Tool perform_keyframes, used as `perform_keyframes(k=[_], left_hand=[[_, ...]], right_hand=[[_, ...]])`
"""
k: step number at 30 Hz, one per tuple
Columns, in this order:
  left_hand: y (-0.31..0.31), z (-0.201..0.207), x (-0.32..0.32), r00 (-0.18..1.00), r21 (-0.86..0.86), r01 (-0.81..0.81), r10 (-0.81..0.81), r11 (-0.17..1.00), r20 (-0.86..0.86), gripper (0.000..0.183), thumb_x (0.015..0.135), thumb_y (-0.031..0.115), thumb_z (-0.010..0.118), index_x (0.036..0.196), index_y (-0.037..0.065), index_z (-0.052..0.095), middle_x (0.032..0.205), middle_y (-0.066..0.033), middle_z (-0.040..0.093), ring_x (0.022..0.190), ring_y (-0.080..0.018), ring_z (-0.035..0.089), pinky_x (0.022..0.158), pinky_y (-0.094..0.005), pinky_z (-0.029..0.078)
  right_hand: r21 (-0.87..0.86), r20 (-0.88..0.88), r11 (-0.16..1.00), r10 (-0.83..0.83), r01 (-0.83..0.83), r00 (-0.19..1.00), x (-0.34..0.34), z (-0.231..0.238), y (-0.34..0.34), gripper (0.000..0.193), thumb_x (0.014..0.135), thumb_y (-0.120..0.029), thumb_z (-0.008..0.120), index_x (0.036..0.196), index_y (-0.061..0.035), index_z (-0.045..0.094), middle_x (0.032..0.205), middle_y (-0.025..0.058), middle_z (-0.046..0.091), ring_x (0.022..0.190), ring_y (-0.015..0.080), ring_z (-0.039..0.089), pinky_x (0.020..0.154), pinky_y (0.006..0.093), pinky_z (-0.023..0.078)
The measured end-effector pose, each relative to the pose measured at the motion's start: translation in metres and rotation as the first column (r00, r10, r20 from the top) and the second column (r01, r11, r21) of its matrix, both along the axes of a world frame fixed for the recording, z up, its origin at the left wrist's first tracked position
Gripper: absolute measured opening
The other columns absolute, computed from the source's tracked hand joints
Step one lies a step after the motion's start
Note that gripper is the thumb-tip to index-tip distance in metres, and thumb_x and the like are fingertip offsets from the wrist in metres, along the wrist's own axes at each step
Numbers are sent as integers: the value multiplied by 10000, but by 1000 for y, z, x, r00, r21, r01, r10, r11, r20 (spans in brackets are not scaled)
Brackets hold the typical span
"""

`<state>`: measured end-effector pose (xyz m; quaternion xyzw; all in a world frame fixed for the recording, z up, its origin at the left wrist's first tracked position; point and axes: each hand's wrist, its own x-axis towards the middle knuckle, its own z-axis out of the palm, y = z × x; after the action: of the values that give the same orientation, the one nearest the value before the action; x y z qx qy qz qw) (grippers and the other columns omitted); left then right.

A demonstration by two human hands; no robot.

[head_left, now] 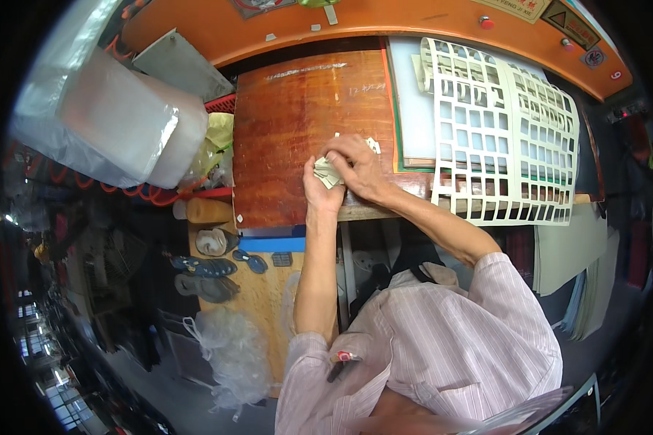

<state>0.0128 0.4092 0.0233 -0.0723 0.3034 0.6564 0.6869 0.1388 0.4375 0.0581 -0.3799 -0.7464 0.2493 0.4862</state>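
Both my hands meet above the near edge of a reddish-brown wooden board (283,130). A small bunch of cream cut pieces (328,172) lies in my left hand (322,197), which is cupped around it. My right hand (361,170) curls over the same bunch, with its thumb and fingers pressed on the pieces. A few more cream bits show just past the right hand's knuckles; whether they lie on the board or in the fingers I cannot tell.
Right of the board, a cream sheet with a grid of cut-out holes (511,123) overhangs the edge. An orange machine beam (384,20) spans the back. Plastic-wrapped stock (123,123) stands at left. Below it, a wooden bench (257,312) carries slippers (204,266) and a plastic bag (232,351).
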Motion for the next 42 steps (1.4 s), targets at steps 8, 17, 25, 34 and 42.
perform_keyframes(k=[8,17,25,34,42], left_hand=[[0,-13,-35,992,54,-112,108,992,70,348,1077,285,450,1195,25,650,1036,-103,693,838,-217,629,683,-336,521],[-18,-14,-45,989,29,-137,134,990,65,356,1074,289,449,1185,23,659,1041,-99,693,859,-218,638,682,-323,524],[-24,-15,-42,977,14,-177,174,984,121,344,1066,258,457,1219,21,653,1104,-123,702,925,-234,666,773,-342,566],[-31,-9,-32,972,-69,-199,206,978,115,361,1078,260,430,1229,15,648,1126,-137,703,971,-250,686,832,-375,591],[-32,-8,-30,977,-47,-181,185,982,105,357,1080,254,428,1240,11,634,1140,-145,699,984,-260,691,847,-388,595]], right_hand=[[3,539,1000,-25,27,842,27,-32,-6,774,900,-472,738,1436,36,505,1540,270,403,1380,487,393,1123,571,388],[101,606,966,129,-236,785,32,-31,3,520,917,-377,720,1262,4,638,1232,169,605,1116,354,565,945,472,491],[208,643,927,110,-311,758,27,-27,19,391,953,-387,678,1113,-30,679,1067,149,623,1029,324,606,867,435,529],[112,702,944,147,-312,697,25,-36,22,285,964,-331,663,963,-48,628,1014,129,625,980,287,671,631,454,572],[145,649,940,145,-308,747,13,-40,45,263,955,-271,658,911,-15,619,884,186,663,766,386,700,584,494,551]])
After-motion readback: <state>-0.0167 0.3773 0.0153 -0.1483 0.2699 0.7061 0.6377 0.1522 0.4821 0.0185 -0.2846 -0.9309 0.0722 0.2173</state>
